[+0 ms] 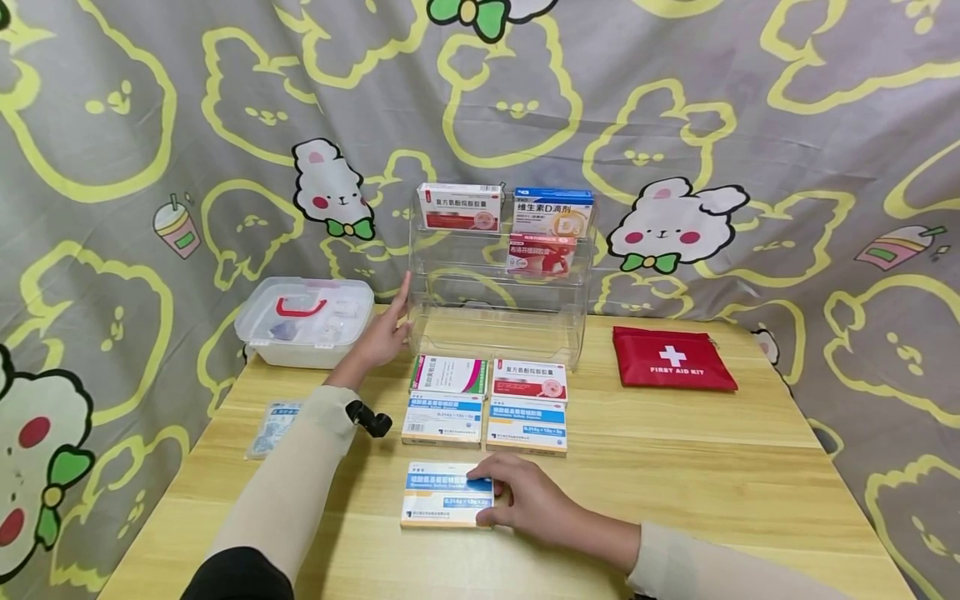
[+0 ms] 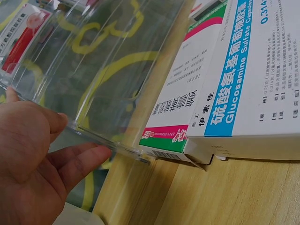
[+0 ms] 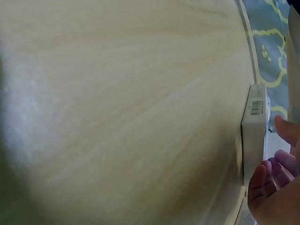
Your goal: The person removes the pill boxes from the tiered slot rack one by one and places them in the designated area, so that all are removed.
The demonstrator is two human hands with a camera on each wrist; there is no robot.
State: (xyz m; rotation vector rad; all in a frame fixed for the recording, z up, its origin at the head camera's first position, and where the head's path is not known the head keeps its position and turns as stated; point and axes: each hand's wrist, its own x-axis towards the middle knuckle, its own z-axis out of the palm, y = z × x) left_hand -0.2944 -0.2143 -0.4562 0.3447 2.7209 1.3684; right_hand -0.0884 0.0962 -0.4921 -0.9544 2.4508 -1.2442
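My left hand [image 1: 381, 335] is at the left side of a clear tiered display rack [image 1: 504, 293], index finger extended along it; in the left wrist view its fingertips are right at the rack's edge. My right hand [image 1: 525, 498] is over the right end of a blue-and-white glucosamine capsule box [image 1: 435, 502] lying flat on the table. Its fingers are loosely bent, fingertips at the box's face; the right wrist view shows them beside the box's end [image 3: 254, 145]. Two similar glucosamine boxes [image 1: 442, 419] lie behind, below a green-and-magenta box [image 1: 448, 375] and a red-and-white box [image 1: 529, 381].
The rack holds a red-and-white box [image 1: 461, 208], a blue-topped vitamin D box [image 1: 553, 214] and a red box [image 1: 542, 254]. A lidded clear case [image 1: 307, 321] stands left, near a flat packet [image 1: 273, 429]. A red first aid pouch [image 1: 673, 358] lies right. Patterned curtain hangs behind.
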